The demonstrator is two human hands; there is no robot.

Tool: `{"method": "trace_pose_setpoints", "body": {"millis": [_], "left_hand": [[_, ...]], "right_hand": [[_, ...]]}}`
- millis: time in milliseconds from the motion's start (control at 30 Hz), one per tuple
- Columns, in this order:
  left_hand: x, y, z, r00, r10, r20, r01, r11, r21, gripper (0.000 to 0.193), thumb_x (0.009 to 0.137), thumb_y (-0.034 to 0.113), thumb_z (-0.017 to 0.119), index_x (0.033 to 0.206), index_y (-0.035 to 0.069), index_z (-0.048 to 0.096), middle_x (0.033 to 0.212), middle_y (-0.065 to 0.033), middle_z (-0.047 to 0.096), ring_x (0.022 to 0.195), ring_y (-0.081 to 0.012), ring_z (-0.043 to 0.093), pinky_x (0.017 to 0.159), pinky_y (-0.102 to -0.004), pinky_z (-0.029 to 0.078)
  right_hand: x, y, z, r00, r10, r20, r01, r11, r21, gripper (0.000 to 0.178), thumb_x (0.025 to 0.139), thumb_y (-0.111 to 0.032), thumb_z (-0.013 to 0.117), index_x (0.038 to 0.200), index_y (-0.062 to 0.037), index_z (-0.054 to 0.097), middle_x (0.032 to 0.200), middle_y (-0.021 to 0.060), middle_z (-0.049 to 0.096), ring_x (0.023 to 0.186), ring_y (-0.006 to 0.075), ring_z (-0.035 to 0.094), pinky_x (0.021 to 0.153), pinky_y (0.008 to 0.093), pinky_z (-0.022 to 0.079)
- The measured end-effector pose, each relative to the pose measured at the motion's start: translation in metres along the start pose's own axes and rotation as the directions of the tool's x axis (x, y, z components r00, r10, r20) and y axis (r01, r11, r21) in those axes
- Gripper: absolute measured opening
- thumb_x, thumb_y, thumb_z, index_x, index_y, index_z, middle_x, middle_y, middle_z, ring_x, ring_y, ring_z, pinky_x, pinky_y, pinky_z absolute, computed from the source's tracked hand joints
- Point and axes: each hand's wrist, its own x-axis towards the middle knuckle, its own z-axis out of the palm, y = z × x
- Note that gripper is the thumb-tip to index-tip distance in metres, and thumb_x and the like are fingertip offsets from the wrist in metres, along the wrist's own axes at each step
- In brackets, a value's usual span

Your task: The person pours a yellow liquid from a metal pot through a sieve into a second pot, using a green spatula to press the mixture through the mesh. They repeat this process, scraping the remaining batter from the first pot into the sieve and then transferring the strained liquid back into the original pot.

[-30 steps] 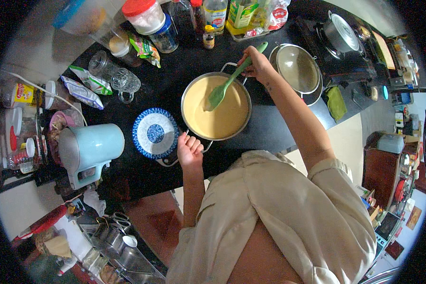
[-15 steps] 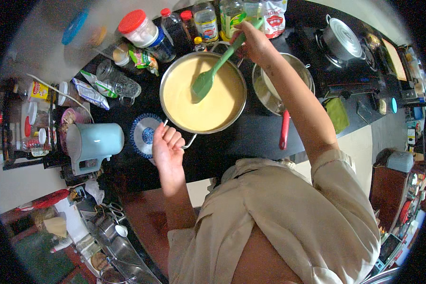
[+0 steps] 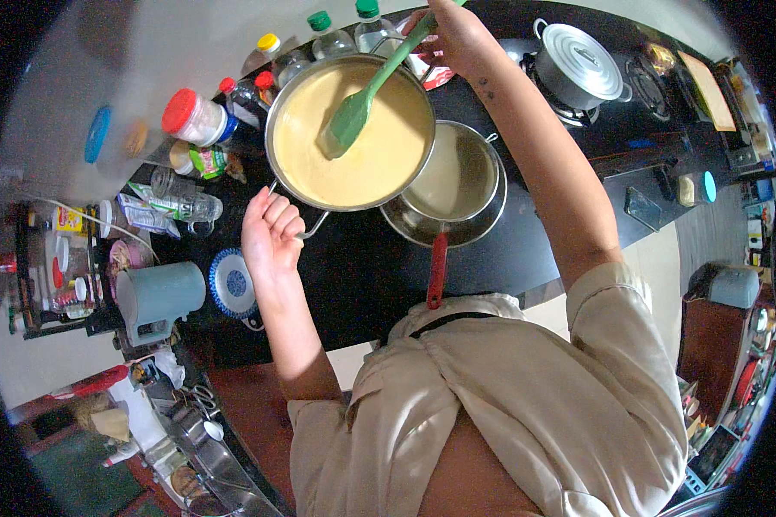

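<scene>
A wide steel pot [image 3: 351, 207] of smooth pale-yellow mixture [image 3: 379, 151] appears raised off the counter. My left hand [image 3: 272, 231] is closed round its near handle [image 3: 316, 226]. My right hand [image 3: 461, 41] grips a green spatula [image 3: 351, 121] beside the pot's far handle; whether its fingers also hold that handle, I cannot tell. The spatula's blade rests in the mixture. Right of the pot and partly hidden by it sits a steel bowl [image 3: 483, 226]. A round, red-handled utensil [image 3: 437, 269], apparently a strainer, lies in the bowl.
Jars and bottles [image 3: 332, 39] line the back. A lidded aluminium pot [image 3: 582, 65] stands on the stove at right. To the left are a blue-patterned plate [image 3: 231, 284], a pale-blue pitcher [image 3: 161, 297] and a glass jar [image 3: 185, 202]. A phone-like dark slab [image 3: 642, 208] lies at right.
The pot has moved up and left relative to the bowl, both hands moving with it. The spatula stays in the mixture. My view has also shifted.
</scene>
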Motion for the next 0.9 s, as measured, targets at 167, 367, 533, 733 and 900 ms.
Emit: {"method": "trace_pose_setpoints", "body": {"millis": [167,367,533,733,900], "left_hand": [[0.023,-0.01,0.025,1.0,-0.013,0.006,0.012,0.998,0.055,0.035,0.096,0.02,0.042,0.063,0.015,0.032,0.05,0.0073,0.021,0.039,-0.005,0.017,0.037,-0.0205,0.018],[0.035,-0.019,0.049,0.998,0.064,0.006,-0.064,0.981,0.181,0.034,0.096,0.021,0.043,0.063,0.016,0.033,0.049,0.0076,0.02,0.039,-0.0047,0.016,0.036,-0.021,0.017],[0.042,-0.019,0.058,0.991,0.13,-0.02,-0.12,0.955,0.269,0.034,0.095,0.02,0.042,0.063,0.016,0.033,0.048,0.0078,0.019,0.038,-0.0048,0.015,0.036,-0.0214,0.016],[0.045,-0.014,0.058,0.995,0.074,0.064,-0.089,0.961,0.262,0.035,0.098,0.021,0.039,0.064,0.015,0.033,0.049,0.0064,0.02,0.039,-0.0064,0.017,0.036,-0.0225,0.018],[0.041,-0.013,0.064,0.992,0.122,0.033,-0.126,0.945,0.302,0.034,0.097,0.021,0.041,0.064,0.015,0.034,0.049,0.0068,0.02,0.039,-0.0056,0.017,0.036,-0.0222,0.017]], "right_hand": [[0.014,0.0,-0.033,0.985,-0.159,0.06,0.155,0.985,0.077,0.06,0.087,-0.063,0.039,0.077,-0.0081,0.059,0.076,0.0094,0.057,0.072,0.0248,0.051,0.06,0.0374,0.042],[-0.001,-0.011,-0.039,0.98,0.03,-0.197,0.019,0.97,0.244,0.055,0.087,-0.061,0.043,0.098,-0.0075,0.051,0.088,0.0143,0.052,0.067,0.027,0.051,0.053,0.0394,0.045],[0.011,-0.005,-0.053,0.988,0.005,-0.153,0.038,0.96,0.279,0.055,0.088,-0.06,0.042,0.101,-0.007,0.051,0.085,0.0143,0.051,0.067,0.0282,0.052,0.053,0.0396,0.045],[0.021,0.0,-0.059,0.977,-0.127,-0.172,0.177,0.931,0.319,0.055,0.089,-0.059,0.042,0.097,-0.0054,0.052,0.084,0.0132,0.051,0.072,0.0278,0.05,0.057,0.0415,0.043],[0.011,-0.009,-0.052,0.972,-0.094,-0.217,0.164,0.929,0.331,0.053,0.089,-0.059,0.042,0.088,-0.0062,0.052,0.079,0.0112,0.053,0.07,0.0257,0.05,0.057,0.0398,0.042]]}}
